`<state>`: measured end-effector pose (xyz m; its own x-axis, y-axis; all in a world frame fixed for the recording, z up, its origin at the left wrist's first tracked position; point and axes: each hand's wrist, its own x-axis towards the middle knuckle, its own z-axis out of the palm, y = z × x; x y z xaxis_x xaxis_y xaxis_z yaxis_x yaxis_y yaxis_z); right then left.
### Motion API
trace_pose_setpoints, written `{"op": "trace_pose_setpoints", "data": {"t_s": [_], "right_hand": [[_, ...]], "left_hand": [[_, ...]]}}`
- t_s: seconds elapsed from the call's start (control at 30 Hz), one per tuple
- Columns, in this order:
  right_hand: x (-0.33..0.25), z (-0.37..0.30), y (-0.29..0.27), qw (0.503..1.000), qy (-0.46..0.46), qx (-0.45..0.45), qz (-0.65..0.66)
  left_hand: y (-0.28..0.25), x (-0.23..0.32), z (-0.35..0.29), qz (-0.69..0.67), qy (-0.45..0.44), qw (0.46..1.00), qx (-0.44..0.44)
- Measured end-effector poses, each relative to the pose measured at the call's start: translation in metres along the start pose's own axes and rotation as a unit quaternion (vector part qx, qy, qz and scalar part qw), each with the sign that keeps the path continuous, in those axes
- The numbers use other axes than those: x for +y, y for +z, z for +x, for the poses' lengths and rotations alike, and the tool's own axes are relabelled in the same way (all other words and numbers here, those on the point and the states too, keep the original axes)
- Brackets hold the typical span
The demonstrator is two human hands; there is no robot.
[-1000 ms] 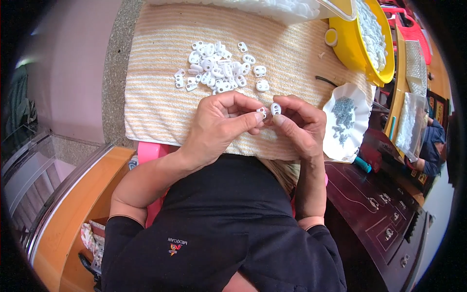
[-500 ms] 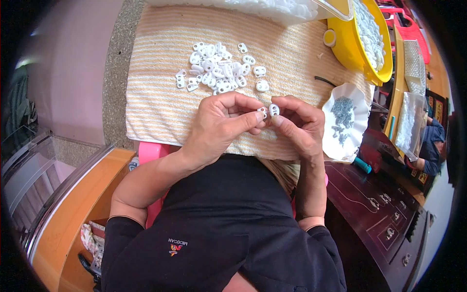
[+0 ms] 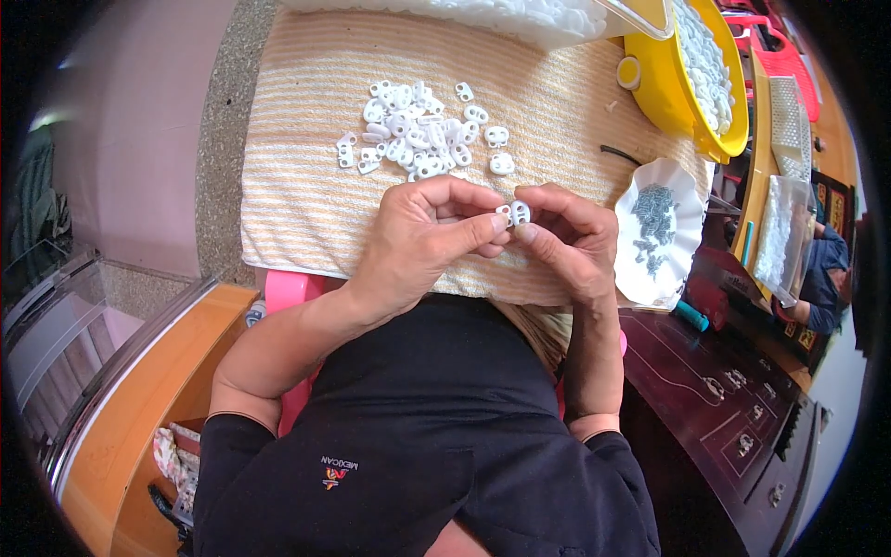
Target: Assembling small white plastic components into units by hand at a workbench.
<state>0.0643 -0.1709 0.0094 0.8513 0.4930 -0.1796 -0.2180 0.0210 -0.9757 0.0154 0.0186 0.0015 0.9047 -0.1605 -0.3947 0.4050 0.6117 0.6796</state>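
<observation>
Over the near edge of the towel, my left hand (image 3: 418, 232) pinches a small white two-hole plastic piece (image 3: 504, 213), like a cord lock plunger, between thumb and fingertips. My right hand (image 3: 577, 237) grips a white oval two-hole cord lock shell (image 3: 521, 214), its holed face turned up. The two pieces meet end to end between my fingertips; whether one sits inside the other I cannot tell. Beyond my hands lies a loose heap of similar white cord lock pieces (image 3: 418, 130), with a few single ones at its right side.
On the right, a fluted white dish (image 3: 682, 246) holds many small dark springs. Behind it stands a yellow basin (image 3: 640, 88) of white parts, beside a clear tub (image 3: 557, 32) at the far edge. A striped towel (image 3: 306, 167) covers the table. Another person (image 3: 826, 269) is at far right.
The oval shell in my right hand has turned to show its face and moved left against the small piece. My left hand has hardly moved.
</observation>
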Motion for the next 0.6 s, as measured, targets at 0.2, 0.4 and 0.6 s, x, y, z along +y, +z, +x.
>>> {"op": "trace_pose_setpoints", "data": {"t_s": [0.2,0.4,0.6], "right_hand": [[0.0009,0.0000,-0.0001,1.000,-0.014,-0.007,-0.012],[-0.0013,0.0000,0.0026,1.000,0.000,-0.012,0.011],[-0.0027,-0.0009,0.0068,0.998,0.008,0.005,0.058]], "left_hand": [[-0.0009,-0.0015,0.0000,-0.003,0.002,1.000,-0.001],[-0.0008,-0.0012,-0.0001,-0.007,0.003,1.000,0.000],[-0.0022,0.0018,0.0004,-0.030,-0.012,0.999,-0.021]]}}
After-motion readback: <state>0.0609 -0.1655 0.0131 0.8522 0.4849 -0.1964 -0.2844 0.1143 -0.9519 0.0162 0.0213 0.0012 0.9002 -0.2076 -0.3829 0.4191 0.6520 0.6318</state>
